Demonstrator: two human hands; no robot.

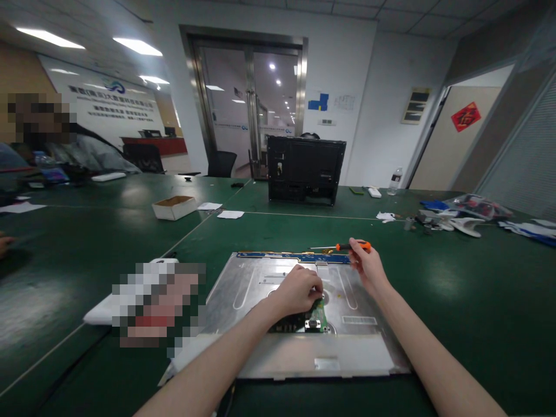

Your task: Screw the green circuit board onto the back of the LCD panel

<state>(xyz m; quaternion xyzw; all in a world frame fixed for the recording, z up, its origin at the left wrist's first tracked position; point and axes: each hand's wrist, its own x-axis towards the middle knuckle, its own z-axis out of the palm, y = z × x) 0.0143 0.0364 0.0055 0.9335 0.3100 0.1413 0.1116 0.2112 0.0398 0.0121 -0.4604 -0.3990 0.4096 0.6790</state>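
A flat metal panel (278, 354) lies on the green table in front of me, with a blue circuit strip (269, 255) along its far edge. Near the panel's middle is a green circuit board (319, 313), partly covered by my left hand (300, 289). The left fingers are curled together over the board's far end; what they pinch, if anything, is hidden. My right hand (364, 260) grips an orange and black screwdriver (343, 247) above the panel's far right corner. Its shaft points left, over the blue strip.
A black monitor housing (306, 171) stands farther back. An open white box (174, 208) and papers (230, 214) lie at left centre. Plastic parts and bags (467, 223) are at the right, a bottle (395, 180) behind. A person sits at the far left.
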